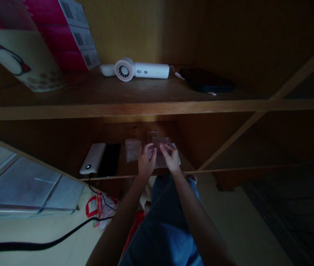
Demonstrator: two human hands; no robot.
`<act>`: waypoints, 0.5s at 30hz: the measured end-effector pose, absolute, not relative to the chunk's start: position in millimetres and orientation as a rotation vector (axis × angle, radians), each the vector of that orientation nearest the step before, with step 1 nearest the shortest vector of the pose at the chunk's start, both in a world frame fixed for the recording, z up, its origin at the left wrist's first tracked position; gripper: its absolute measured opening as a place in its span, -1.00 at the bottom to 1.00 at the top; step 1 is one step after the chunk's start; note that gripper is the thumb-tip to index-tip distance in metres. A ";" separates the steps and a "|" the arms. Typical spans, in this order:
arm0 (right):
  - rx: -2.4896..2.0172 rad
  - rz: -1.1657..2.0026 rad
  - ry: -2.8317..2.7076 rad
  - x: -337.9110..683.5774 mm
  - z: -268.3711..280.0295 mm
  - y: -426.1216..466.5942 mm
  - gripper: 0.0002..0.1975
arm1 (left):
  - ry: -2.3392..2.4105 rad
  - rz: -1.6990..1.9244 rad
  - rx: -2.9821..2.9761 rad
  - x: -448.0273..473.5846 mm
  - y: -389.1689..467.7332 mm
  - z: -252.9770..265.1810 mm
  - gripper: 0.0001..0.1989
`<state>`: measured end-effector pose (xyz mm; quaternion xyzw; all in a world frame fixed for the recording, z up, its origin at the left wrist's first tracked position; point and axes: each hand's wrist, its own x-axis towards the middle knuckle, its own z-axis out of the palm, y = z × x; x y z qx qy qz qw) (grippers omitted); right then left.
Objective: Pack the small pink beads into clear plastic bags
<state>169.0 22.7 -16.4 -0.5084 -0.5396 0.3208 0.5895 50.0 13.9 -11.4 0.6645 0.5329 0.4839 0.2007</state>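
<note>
Both my hands are in the lower compartment of a wooden shelf, close together. Between their fingertips is a small clear plastic bag [159,140]. My left hand [147,159] has its thumb and fingers closed at the bag's left side. At its right side my right hand [170,157] pinches with thumb and forefinger. More clear plastic bags lie under and behind my hands, hard to tell apart in the dim light. A separate stack of clear bags [132,149] lies just left of my left hand.
Left on the lower shelf [122,168] lie a white power bank [92,159] with a black cable and a black phone [109,160]. The upper shelf [146,92] holds a drink cup [21,55], pink boxes [62,33], a white handheld fan [151,70] and a dark flat device [205,80].
</note>
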 end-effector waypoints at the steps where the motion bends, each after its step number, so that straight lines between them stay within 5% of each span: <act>1: -1.181 0.800 -1.185 169.8 -16.9 24.0 -0.70 | 1.491 1.398 1.779 48.8 16.0 -14.6 -0.73; 15: -1.141 1.105 -0.824 171.4 -14.1 27.3 -0.75 | 1.174 1.407 1.329 42.7 33.0 -30.5 -0.70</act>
